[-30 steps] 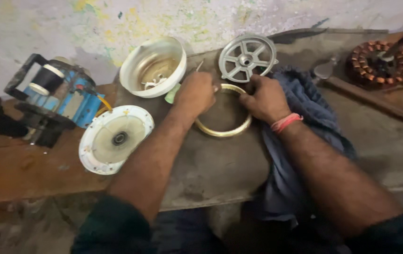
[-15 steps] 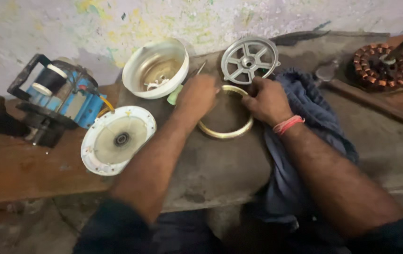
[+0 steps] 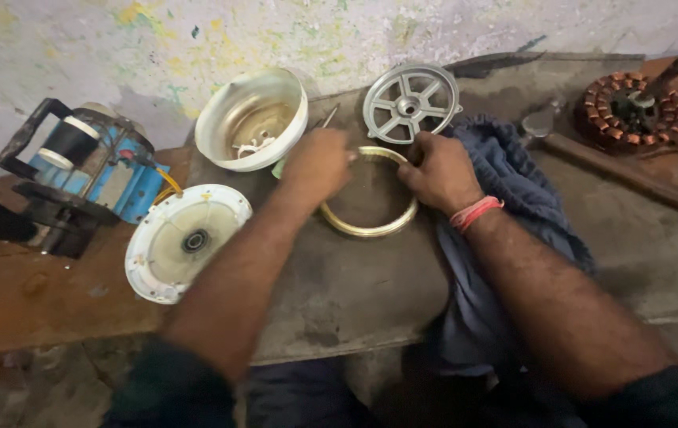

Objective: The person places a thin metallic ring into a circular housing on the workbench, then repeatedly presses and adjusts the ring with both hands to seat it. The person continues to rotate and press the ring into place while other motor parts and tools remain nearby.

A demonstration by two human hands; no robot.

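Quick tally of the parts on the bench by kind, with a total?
Brass-coloured ring, held by the left hand and right hand: 1
White round covers: 2
Grey spoked wheel: 1
Copper-wound stator: 1
Blue machine: 1
Blue cloth: 1
Total: 7

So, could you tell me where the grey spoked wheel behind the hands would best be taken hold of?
Probably by its outer rim, from above. The grey spoked wheel lies flat on the bench, so its rim edge is exposed all round, and the open gaps between the spokes let fingertips hook under. Its right side sits close to the blue cloth.
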